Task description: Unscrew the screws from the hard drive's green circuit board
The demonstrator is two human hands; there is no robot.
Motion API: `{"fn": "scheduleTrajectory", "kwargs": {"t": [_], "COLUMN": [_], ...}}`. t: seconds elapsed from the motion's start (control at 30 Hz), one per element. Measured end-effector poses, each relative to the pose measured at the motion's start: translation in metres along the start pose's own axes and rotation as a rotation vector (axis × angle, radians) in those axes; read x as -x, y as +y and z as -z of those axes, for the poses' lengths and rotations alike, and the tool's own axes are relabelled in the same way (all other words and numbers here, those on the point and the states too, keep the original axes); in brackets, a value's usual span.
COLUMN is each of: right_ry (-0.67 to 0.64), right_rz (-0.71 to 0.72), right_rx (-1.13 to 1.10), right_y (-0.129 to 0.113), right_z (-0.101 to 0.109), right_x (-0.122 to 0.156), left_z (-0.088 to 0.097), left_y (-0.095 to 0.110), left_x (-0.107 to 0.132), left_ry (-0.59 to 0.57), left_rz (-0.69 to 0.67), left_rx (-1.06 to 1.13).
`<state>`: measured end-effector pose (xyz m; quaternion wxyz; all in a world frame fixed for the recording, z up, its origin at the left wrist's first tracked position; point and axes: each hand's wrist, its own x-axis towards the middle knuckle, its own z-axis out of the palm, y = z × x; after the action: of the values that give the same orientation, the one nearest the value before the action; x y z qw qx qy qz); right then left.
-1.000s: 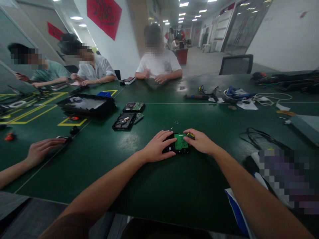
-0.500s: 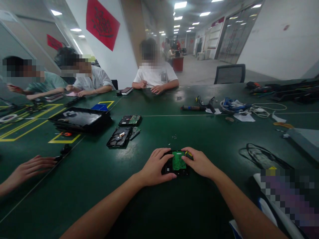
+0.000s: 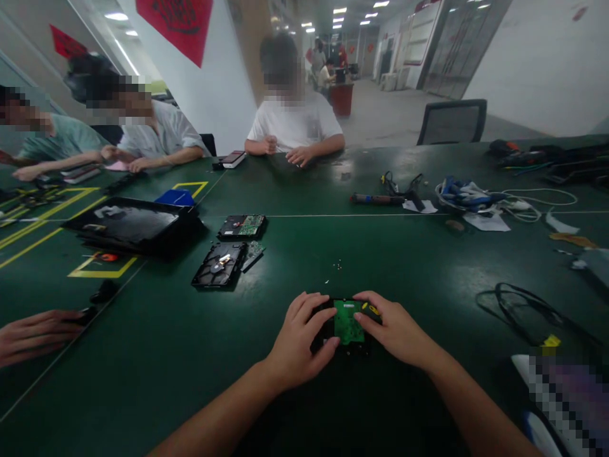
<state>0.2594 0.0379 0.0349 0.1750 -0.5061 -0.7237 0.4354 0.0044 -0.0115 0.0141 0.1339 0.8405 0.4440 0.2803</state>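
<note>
A hard drive (image 3: 349, 325) with a green circuit board facing up lies on the table in front of me. My left hand (image 3: 295, 349) grips its left side, the thumb near the lower edge and the fingers over the upper edge and board. In my right hand (image 3: 403, 333) is a screwdriver (image 3: 371, 311), its black and yellow handle showing between thumb and fingers at the drive's right edge. The shaft and tip are hidden. Several tiny screws (image 3: 337, 265) lie beyond the drive.
Two more hard drives, one with its board up (image 3: 242, 226) and an opened one (image 3: 219, 265), lie left beside a loose circuit board (image 3: 253, 255). A black tray (image 3: 128, 225) stands farther left. Black cables (image 3: 504, 304) lie right. A co-worker's hand (image 3: 40, 333) rests at left.
The camera view has tilted down and shifted slightly. Both hands keep their places on the hard drive, and the screwdriver stays in my right hand.
</note>
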Motion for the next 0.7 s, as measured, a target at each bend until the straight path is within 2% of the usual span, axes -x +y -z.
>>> {"fn": "scheduleTrajectory", "kwargs": {"t": [0.33, 0.7], "right_ry": [0.012, 0.011], "right_rz": [-0.047, -0.011], "right_rx": [0.023, 0.019], "right_y": [-0.0011, 0.0014], "right_z": [0.0003, 0.0025], "right_x": [-0.0034, -0.0048], "left_z": [0.0029, 0.0037], "left_y": [0.0005, -0.0002], "left_x": [0.0039, 0.0041], "left_ry": [-0.109, -0.088], "left_rz": [-0.053, -0.061], "left_rx": [-0.111, -0.085]}}
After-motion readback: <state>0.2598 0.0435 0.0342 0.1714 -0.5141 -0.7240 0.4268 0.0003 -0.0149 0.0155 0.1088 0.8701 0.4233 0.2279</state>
